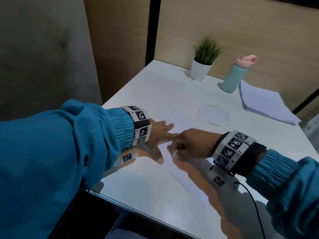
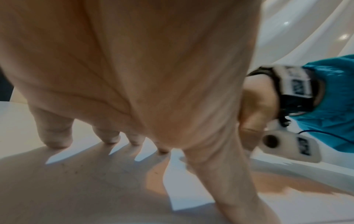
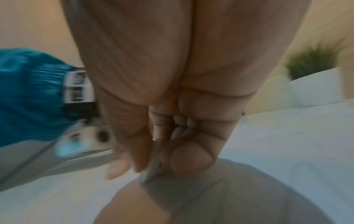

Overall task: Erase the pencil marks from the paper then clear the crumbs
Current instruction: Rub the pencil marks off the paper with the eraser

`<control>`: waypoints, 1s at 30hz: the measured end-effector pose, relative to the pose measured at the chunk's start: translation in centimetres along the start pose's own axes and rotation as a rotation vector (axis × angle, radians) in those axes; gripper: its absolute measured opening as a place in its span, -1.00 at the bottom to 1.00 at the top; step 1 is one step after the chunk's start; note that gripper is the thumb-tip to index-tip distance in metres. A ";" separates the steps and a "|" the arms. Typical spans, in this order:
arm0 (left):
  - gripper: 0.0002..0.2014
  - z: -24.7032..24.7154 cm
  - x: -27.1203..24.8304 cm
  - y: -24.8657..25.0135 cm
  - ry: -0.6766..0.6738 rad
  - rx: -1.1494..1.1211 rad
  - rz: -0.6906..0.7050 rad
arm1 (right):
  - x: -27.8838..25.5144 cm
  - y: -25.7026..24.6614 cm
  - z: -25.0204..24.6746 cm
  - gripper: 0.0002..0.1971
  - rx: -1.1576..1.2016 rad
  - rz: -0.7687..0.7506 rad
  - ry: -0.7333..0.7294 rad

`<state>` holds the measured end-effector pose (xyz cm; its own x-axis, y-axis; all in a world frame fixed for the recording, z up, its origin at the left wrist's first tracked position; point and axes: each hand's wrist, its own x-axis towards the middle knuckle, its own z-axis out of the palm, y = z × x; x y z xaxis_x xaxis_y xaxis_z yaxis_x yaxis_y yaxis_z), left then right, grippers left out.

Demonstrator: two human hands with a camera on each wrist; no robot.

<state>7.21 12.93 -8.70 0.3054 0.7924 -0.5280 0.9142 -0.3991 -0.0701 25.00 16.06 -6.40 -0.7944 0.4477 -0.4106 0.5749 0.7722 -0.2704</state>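
Observation:
A white sheet of paper (image 1: 186,178) lies on the white table, with faint pencil marks (image 1: 168,159) near my hands. My left hand (image 1: 162,135) presses flat on the sheet with its fingers (image 2: 55,136) spread. Small dark crumbs (image 2: 76,168) lie on the paper under its palm. Just to the right, my right hand (image 1: 183,145) is curled, thumb and fingers pinching a small whitish eraser (image 3: 151,169) whose tip (image 1: 176,154) touches the paper. Most of the eraser is hidden in the grip, and the right wrist view is blurred.
At the back of the table (image 1: 138,211) stand a potted plant (image 1: 202,61) and a teal bottle with a pink lid (image 1: 234,75). A stack of papers (image 1: 264,104) lies at the right. A small loose sheet (image 1: 214,114) lies beyond my hands.

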 end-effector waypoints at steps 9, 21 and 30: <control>0.06 0.4 0.3 -0.3 0.025 -0.007 0.005 | 0.6 -0.4 0.0 -0.94 0.031 0.019 0.036; 0.15 0.4 0.3 -0.1 0.026 0.001 -0.012 | -0.3 -1.3 0.8 -0.88 0.037 -0.022 -0.079; 0.21 0.7 0.5 -0.2 0.042 -0.014 -0.035 | -0.2 -1.3 1.5 -0.91 0.016 -0.051 -0.051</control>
<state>7.01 13.11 -9.57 0.2838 0.8246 -0.4893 0.9281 -0.3645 -0.0759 24.75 14.34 -7.23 -0.8118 0.3840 -0.4399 0.5373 0.7861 -0.3056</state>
